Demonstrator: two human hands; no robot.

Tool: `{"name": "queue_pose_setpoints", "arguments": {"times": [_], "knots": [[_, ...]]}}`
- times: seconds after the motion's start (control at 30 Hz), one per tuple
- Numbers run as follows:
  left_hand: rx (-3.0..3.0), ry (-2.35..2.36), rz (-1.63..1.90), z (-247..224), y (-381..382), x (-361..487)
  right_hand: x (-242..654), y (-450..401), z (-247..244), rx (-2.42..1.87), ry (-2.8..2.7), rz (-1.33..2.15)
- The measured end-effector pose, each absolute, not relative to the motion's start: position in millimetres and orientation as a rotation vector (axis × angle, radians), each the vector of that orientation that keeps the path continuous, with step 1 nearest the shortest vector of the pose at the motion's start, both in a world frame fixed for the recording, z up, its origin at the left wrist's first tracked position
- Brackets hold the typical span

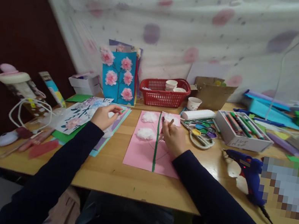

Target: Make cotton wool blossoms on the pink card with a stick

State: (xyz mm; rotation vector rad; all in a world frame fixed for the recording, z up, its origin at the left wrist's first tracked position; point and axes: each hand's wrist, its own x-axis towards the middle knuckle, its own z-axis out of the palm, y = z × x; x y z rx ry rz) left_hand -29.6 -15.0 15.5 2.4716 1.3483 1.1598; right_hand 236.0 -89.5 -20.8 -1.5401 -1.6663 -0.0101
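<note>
A pink sheet (137,156) lies on the table with a green vertical strip (155,155) down its middle. White fluffy tufts (146,134) sit on its left half, and another is at its upper right. My right hand (173,137) is closed round a thin brown stick or pen (171,122) over the sheet's right half, near the strip. To the left, my left hand (106,117) hovers above stacked coloured papers (114,129), its fingers curled towards the thumb; whether something small is between the fingertips cannot be made out.
Behind stand a blue flower picture (119,79), a red basket (162,98) and a paper cup (194,103). Rightwards are scissors (201,139), paint pots, a box of markers (241,138) and a blue glue gun (246,167). A bottle (22,85) and white cable (14,115) lie left.
</note>
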Motion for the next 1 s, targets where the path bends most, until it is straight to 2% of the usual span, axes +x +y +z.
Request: {"name": "queue_pose_setpoints", "arguments": {"times": [0.17,0.37,0.57,0.73,1.0], "knots": [[2.357,1.535,1.289,10.5,8.3,-75.5,241.7,-90.1,-15.9,-1.508,-1.55,-0.22],[2.22,1.524,1.295,7.2,12.4,-93.5,246.4,-91.1,-8.3,-1.402,-1.141,0.018],[2.403,1.145,0.772,-12.2,-52.3,-20.0,245.7,-83.1,-7.7,-1.216,-0.814,0.514],[2.594,1.203,0.532,-28.1,-94.4,23.8,241.7,-83.4,-4.5,-1.001,-0.715,0.855],[2.549,1.392,0.22,-26.8,-69.7,21.9,232.5,-92.6,6.2,-0.939,-0.803,0.925]]}}
